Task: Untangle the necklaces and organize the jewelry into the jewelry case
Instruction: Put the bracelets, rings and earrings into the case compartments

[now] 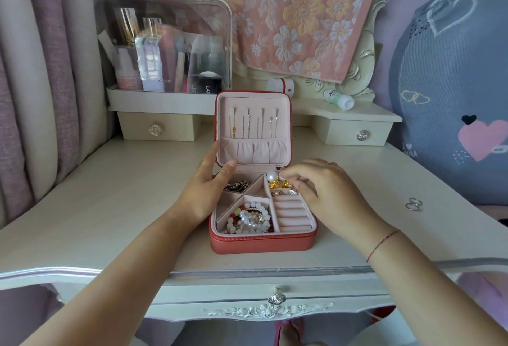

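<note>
Nearly done: necklaces (253,124) hang just beyond the left hand (204,189), which pinches the case (261,244) lid. The right hand (327,194) bunches its fingers over earrings (277,184), grip unclear. Rings (413,204) lie well right.

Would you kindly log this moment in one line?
left hand: pinches jewelry case lid; right hand: at pearl compartment; necklaces: hanging in lid

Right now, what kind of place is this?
Probably a bedroom, at a dressing table: a cream vanity with knobbed drawers, a clear cosmetics organizer, and an open jewelry case.
</note>
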{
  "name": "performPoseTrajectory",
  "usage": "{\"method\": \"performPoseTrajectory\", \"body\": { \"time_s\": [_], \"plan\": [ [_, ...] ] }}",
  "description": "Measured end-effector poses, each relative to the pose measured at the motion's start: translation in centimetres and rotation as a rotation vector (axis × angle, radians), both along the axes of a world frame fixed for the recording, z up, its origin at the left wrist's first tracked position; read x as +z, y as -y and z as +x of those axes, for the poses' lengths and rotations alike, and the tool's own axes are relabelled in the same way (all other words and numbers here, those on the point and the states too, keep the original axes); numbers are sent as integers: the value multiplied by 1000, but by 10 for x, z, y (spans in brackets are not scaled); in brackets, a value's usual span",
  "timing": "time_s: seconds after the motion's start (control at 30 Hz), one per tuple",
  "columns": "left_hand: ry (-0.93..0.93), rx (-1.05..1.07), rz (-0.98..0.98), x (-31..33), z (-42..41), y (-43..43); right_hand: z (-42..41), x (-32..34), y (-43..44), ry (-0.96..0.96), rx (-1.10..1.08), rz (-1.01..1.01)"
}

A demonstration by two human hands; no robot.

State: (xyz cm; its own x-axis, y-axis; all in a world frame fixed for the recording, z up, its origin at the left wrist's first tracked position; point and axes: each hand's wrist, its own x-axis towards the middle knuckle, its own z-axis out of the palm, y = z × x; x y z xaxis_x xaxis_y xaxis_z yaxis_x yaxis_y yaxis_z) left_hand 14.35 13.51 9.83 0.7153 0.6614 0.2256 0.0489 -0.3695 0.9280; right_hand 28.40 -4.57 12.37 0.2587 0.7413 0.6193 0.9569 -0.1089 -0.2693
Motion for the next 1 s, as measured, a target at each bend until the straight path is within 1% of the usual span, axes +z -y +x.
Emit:
{"method": "performPoseTrajectory", "body": {
  "time_s": [0.1,0.2,0.3,0.4,0.47,0.53,0.57,0.67,0.77,1.0],
  "plan": [
    [-5,5,-2,0,-1,1,-2,-6,-2,46,33,-44],
    [2,9,1,2,-1,3,-3,-10,-3,47,38,-88],
    [-3,18,1,3,-2,4,0,-5,2,-36,26,-9],
    [-7,18,1,3,-2,3,20,-1,20,-150,-135,188],
    [-5,24,2,2,-1,3,43,-2,38,-214,-299,218],
    [-1,27,2,2,-1,2,61,-6,53,-300,-397,115],
    [-1,25,2,1,-1,2,66,-8,58,-334,-413,56],
    [-6,11,-8,0,-1,0,68,-18,65,-361,-393,-47],
    [5,17,-16,1,-1,1,66,-28,63,-335,-376,-96],
    [-4,14,-25,2,-1,1,73,-23,54,-198,-494,-179]
  ]
}}
